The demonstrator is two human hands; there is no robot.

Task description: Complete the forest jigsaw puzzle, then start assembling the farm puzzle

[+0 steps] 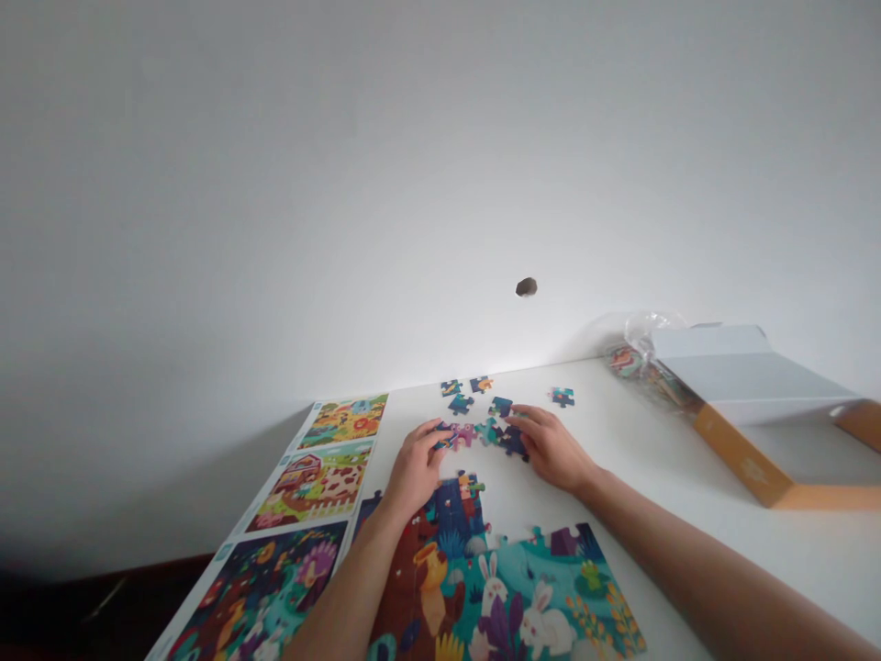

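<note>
My left hand (417, 464) has its fingers closed on a dark blue puzzle piece (442, 439), beside a pink-purple puzzle piece (463, 435). To the right my right hand (556, 450) bends its fingers over a dark navy puzzle piece (511, 442) and grips its edge; part of that piece is hidden. Between the hands a teal puzzle piece (489, 431) sits against the navy one. Just past my right fingertips is another dark blue piece (500, 406). Nearer me lies the partly assembled puzzle (506, 597), with rabbits and a bear, partly covered by my left forearm.
Several loose pieces (461, 404) lie toward the wall, one teal piece (563, 397) farther right. A picture sheet (313, 482) with three scenes runs along the left table edge. At right stand an open orange-sided box (747, 454) and a clear plastic bag (651, 367) with pieces.
</note>
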